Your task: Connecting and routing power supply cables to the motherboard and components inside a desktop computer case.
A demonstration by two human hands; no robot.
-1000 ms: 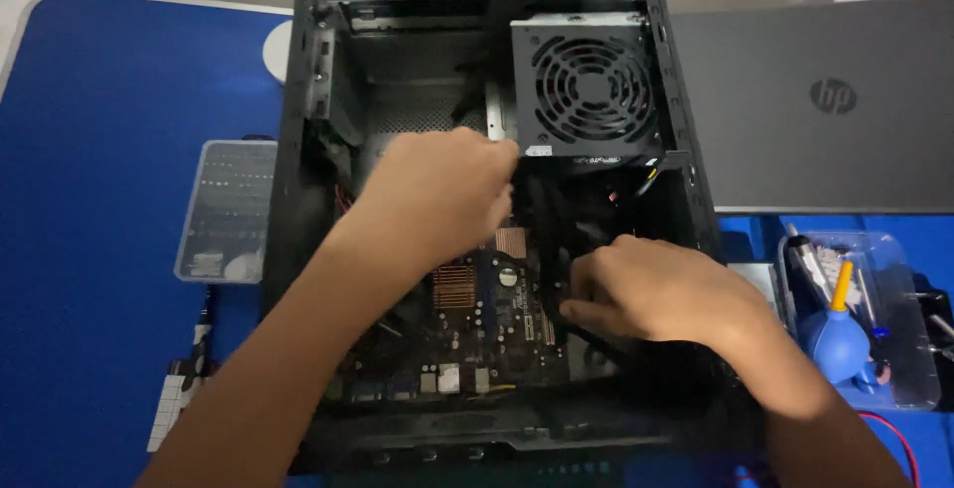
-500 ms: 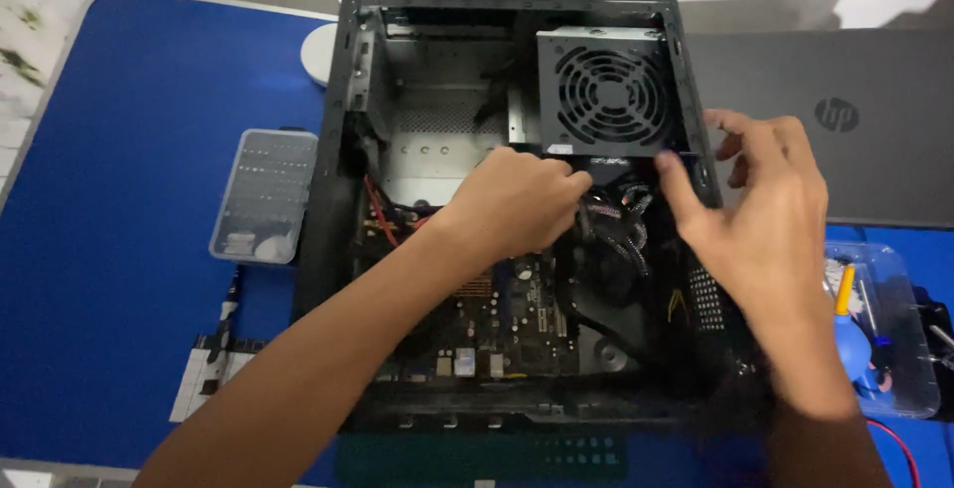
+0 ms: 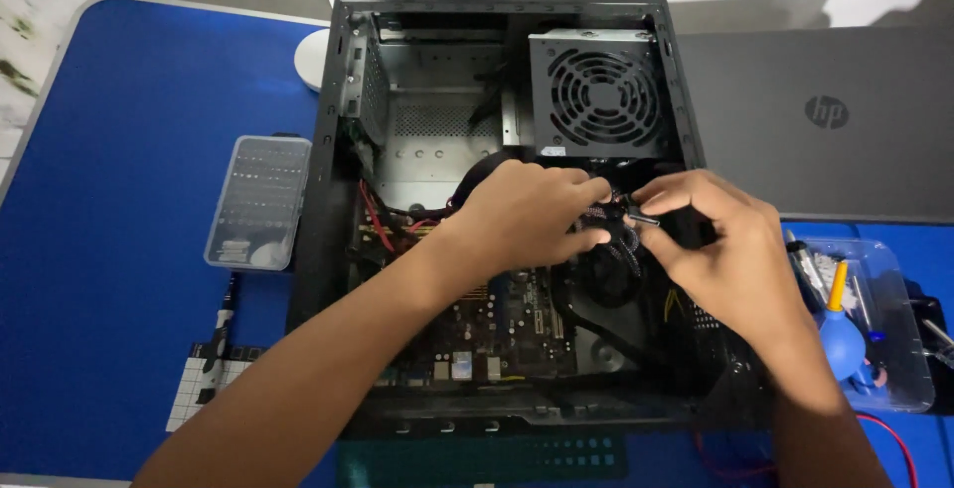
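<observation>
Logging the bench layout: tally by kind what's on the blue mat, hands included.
Open black computer case: 1
Closed grey laptop: 1
Clear plastic bit-set box: 1
Clear plastic tool tray with blue rubber dust blower: 1
Round white disc: 1
Hands, left hand and right hand, on black cables: 2
Total: 7

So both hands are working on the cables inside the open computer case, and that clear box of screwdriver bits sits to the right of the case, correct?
Not quite. The head view shows both hands, left and right, at the cables inside the open computer case, but the clear box of screwdriver bits lies to the left of the case, on the blue mat.
</observation>
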